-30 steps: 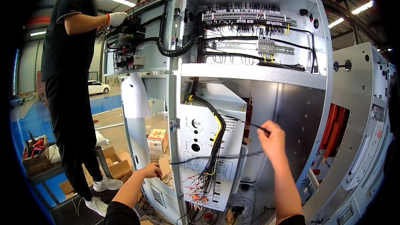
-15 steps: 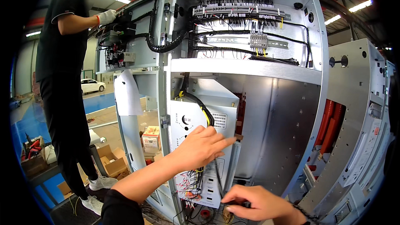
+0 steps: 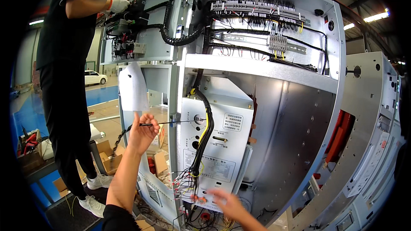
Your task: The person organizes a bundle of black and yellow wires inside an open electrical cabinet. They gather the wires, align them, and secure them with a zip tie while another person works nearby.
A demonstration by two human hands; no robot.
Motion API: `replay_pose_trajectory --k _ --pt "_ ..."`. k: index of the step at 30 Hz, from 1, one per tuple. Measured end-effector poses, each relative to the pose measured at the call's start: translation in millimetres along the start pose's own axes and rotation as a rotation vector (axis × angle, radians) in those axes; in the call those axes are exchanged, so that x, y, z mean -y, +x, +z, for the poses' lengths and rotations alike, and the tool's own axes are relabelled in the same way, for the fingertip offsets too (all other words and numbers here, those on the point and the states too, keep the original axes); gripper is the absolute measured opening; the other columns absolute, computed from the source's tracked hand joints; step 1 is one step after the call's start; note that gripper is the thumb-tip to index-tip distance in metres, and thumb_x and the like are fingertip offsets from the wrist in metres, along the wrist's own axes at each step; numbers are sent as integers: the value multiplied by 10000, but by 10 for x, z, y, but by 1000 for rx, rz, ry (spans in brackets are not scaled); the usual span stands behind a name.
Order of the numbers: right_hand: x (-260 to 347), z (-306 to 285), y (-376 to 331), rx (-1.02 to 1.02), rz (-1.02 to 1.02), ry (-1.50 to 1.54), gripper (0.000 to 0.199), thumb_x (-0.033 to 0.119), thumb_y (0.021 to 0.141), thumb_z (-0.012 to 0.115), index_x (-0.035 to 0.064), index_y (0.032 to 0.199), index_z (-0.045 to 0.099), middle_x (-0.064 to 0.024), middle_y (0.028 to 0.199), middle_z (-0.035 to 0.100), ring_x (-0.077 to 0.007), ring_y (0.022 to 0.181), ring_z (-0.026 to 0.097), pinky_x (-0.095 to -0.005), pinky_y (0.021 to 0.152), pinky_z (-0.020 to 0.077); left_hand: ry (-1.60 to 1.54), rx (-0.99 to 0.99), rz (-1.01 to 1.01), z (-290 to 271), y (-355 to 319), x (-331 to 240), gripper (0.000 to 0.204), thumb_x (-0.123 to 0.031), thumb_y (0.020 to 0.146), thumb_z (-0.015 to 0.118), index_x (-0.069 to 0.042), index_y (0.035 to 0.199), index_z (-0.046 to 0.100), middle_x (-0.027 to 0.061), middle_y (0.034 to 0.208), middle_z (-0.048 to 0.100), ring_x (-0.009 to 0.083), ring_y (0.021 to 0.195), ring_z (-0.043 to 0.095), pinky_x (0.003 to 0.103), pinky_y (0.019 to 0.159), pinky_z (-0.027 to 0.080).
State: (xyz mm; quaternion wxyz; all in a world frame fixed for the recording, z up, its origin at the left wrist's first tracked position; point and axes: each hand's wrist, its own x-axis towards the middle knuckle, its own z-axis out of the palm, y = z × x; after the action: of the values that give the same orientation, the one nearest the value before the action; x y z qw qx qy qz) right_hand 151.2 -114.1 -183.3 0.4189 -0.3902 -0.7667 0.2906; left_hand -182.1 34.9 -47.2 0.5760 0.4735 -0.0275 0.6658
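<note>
Left hand (image 3: 143, 137) grasps black cord (image 3: 146, 124); right hand (image 3: 230, 206) blurs near wire bundle (image 3: 206, 136), grip unclear.

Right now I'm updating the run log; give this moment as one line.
left hand: holds black cord | right hand: blurred, near wire ends | wire bundle: hangs before panel

Left hand (image 3: 144, 133) high, right hand (image 3: 227, 203) low

The left forearm (image 3: 122, 179) rises steeply from the lower edge, bare; its hand is upright, palm turned back toward the person, thumb up, fingers curled inward. The right hand is blurred, fingers pointing left, with the right forearm (image 3: 252, 222) slanting in, bare too, from the lower edge
</note>
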Motion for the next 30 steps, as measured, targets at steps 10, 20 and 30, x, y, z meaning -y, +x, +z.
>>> replay_pose_trajectory --k 10,20,30 --pt "612 -508 2064 34 -112 655 422 62 938 584 28 1346 484 -101 1337 536 -184 1211 535 -294 952 456 -330 -376 13 -1440 -608 443 517 -503 976 498 -10 1065 629 89 1019 696 241 952 670 309 759 569" --pt "248 -680 1824 -551 -250 -38 70 80 924 551 38 947 602 -134 717 621 -238 634 625 -367 619 481 -20 -670 -543 -2889 -1520 1193 551 -548 847 678 -60 1082 579 102 939 676 233 820 670 333 692 573" --pt "1355 -1669 570 -1034 -443 -1114 130 72 742 717 119 779 601 -37 706 583 -247 710 579 -375 666 432 945 -357 -477 -2130 -1043 469 282 -173 873 698 -36 1094 588 57 934 644 133 791 629 251 662 501"
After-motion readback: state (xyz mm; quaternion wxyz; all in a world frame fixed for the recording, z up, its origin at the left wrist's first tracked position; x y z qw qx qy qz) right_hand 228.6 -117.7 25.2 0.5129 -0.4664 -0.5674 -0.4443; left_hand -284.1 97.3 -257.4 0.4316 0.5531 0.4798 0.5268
